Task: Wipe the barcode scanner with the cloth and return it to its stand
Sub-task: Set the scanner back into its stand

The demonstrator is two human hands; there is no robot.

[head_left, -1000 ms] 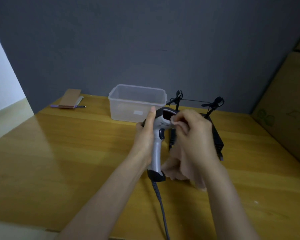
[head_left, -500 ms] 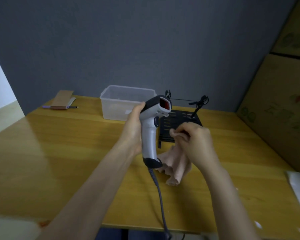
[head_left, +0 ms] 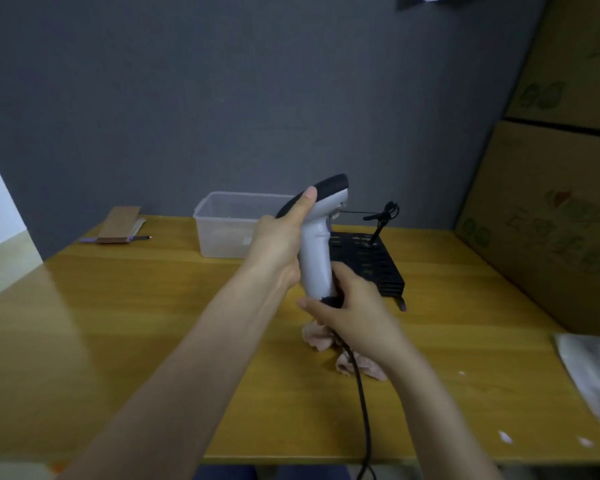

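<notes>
The barcode scanner (head_left: 317, 251) is white with a black top and stands upright above the table. My left hand (head_left: 279, 242) grips its handle from the left, thumb up along the black head. My right hand (head_left: 349, 315) wraps the bottom of the handle, with the pink cloth (head_left: 321, 337) bunched under the palm and hanging out below it. A black cable (head_left: 361, 403) runs from the scanner's base down past the table's front edge. The black slotted stand (head_left: 378, 268) sits just behind my hands, with a thin black arm (head_left: 381, 216) rising from it.
A clear plastic bin (head_left: 222, 225) stands behind the scanner to the left. A brown cardboard piece and a pen (head_left: 118, 225) lie at the far left of the wooden table (head_left: 136, 323). Cardboard boxes (head_left: 551, 220) wall off the right side. A crumpled plastic bag (head_left: 593, 372) lies at the right edge.
My right hand with the cloth has dropped from the scanner's head to the bottom of its handle. The scanner has turned so its window faces away from me.
</notes>
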